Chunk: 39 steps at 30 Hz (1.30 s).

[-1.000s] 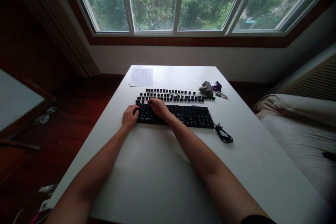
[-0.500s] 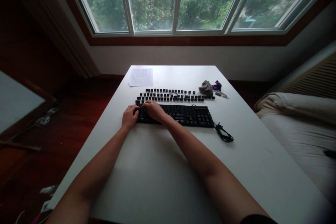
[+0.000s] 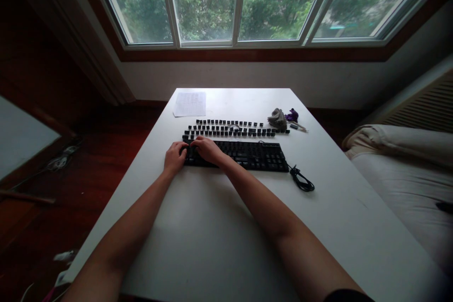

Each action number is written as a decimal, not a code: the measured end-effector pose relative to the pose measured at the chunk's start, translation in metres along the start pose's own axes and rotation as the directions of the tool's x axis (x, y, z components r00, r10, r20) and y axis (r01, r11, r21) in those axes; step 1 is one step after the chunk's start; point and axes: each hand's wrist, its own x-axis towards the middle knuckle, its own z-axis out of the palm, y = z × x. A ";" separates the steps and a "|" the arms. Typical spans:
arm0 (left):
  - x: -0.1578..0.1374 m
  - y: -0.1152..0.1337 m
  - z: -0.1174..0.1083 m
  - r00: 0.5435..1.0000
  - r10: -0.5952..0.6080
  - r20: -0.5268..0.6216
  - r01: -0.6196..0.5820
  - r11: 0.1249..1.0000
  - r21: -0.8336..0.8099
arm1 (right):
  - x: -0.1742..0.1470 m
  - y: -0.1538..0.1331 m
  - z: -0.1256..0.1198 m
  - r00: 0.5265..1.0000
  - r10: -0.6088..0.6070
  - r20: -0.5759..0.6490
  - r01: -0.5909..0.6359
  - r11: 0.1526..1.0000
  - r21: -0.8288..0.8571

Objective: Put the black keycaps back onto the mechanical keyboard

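Hands and forearms cover part of the black keyboard (image 3: 256,155), and the tips of the right hand (image 3: 208,149) are too dark to make out. Its fingers are bent low over the keys; whether they pinch anything I cannot tell. The left hand (image 3: 173,156), half curled, lies over the keyboard's left end; its grip is unclear. One keyboard, one coiled cable (image 3: 302,182), one paper sheet (image 3: 190,104) at the far left corner of the surface (image 3: 212,236), and two cloths (image 3: 277,119) toward its right edge. Loose keycaps (image 3: 213,128), too small to count surely, form roughly three rows beyond the keyboard and hands.
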 end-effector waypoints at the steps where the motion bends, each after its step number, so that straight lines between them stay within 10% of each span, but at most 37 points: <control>1: 0.000 0.000 0.000 1.000 -0.002 0.004 0.002 1.000 0.000 | 0.000 0.000 0.000 1.000 0.001 0.005 -0.001 1.000 0.000; 39: 0.000 -0.001 0.001 1.000 0.000 -0.003 0.000 1.000 -0.014 | -0.005 -0.004 0.013 0.997 -0.076 0.000 0.076 0.992 -0.099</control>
